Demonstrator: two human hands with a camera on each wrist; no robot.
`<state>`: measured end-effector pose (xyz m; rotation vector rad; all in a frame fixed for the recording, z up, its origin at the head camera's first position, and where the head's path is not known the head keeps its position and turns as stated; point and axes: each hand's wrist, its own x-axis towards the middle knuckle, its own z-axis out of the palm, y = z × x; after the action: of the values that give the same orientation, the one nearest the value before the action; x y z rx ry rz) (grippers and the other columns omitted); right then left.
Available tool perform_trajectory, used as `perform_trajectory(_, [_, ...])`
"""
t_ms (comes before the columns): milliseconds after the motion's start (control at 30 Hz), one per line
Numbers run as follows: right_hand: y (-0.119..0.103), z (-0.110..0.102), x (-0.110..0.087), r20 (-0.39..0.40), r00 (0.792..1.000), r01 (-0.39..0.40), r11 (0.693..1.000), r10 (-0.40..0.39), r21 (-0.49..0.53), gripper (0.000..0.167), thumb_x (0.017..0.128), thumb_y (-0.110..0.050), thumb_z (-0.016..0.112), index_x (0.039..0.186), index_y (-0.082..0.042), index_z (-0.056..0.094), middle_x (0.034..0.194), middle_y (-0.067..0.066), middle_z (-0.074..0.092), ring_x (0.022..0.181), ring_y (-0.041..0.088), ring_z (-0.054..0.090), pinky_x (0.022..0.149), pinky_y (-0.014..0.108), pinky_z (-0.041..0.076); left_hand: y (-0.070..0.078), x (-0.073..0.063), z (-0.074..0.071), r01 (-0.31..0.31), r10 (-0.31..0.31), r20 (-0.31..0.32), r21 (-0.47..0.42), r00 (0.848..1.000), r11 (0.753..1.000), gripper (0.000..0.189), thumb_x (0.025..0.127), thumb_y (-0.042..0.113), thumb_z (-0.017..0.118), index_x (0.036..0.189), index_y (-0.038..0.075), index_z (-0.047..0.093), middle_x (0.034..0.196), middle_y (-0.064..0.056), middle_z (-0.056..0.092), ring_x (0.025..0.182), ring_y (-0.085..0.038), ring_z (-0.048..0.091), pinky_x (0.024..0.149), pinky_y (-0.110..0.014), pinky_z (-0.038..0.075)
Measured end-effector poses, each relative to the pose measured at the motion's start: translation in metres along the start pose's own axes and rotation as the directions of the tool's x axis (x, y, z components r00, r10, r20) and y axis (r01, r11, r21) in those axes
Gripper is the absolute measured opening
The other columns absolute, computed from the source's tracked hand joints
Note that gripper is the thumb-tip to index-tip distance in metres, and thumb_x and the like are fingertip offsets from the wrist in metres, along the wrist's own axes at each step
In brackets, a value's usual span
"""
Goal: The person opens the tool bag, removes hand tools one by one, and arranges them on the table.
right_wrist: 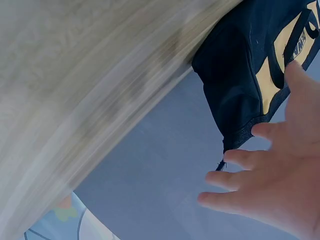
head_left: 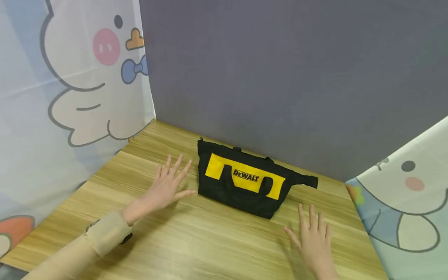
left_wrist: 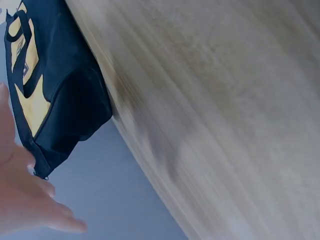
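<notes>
A black tool bag (head_left: 241,200) with a yellow panel, DEWALT lettering and two black carry straps stands on the wooden table (head_left: 168,241), near the grey back wall. To its left is my left hand (head_left: 164,188), fingers spread and straight, apart from the bag. My right hand (head_left: 314,241) is in front of the bag's right end, its fingers also straight, holding nothing. Both wrist views show the bag (left_wrist: 75,95) beyond the fingers. A flat black end flap (head_left: 308,181) sticks out at the bag's right. What is inside the bag is hidden.
A plain grey partition (head_left: 280,77) rises behind the table. Cartoon-printed cloths hang at the left (head_left: 87,112) and the right (head_left: 416,210), along the table's sides. A dark band (head_left: 126,238) shows at my left wrist, by the beige sleeve (head_left: 70,249).
</notes>
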<state>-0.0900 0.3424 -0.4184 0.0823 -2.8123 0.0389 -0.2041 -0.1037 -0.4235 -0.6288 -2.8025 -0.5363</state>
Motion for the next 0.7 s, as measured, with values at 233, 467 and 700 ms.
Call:
perform_trajectory(233, [0.000,-0.002,0.025,-0.363,0.916,0.233,0.964,-0.173,0.128,0.063,0.076,-0.011,0.082,0.127,0.013,0.056,0.124,0.033,0.058,0.105,0.050,0.057,0.084,0.060,0.049,-0.005,0.018,-0.004,-0.094,0.067,-0.151,-0.181,0.986,0.979,0.093,0.088,0.042,0.073,0.156,0.001,0.025,0.155,-0.030,0.033,0.141,-0.051,0.037,0.111,-0.062,0.035])
perform_trajectory(467, [-0.006,-0.014,0.056,-0.433,0.881,0.308,0.925,-0.190,0.223,0.058,0.066,0.006,0.084,0.118,0.013,0.060,0.114,0.030,0.061,0.102,0.044,0.056,0.087,0.043,0.041,-0.011,0.040,-0.006,-0.030,-0.041,-0.144,-0.457,0.989,0.889,0.071,0.092,0.025,0.072,0.146,-0.007,0.040,0.142,-0.030,0.050,0.126,-0.046,0.054,0.101,-0.054,0.050])
perform_trajectory(700, [-0.013,-0.019,0.086,-0.433,0.872,0.356,0.902,-0.228,0.243,0.053,0.071,0.004,0.083,0.119,0.010,0.062,0.114,0.027,0.063,0.104,0.042,0.057,0.092,0.047,0.042,-0.018,0.061,-0.006,0.016,-0.095,-0.096,-0.612,0.991,0.790,0.064,0.093,0.020,0.071,0.144,-0.006,0.043,0.138,-0.031,0.054,0.121,-0.049,0.058,0.097,-0.053,0.053])
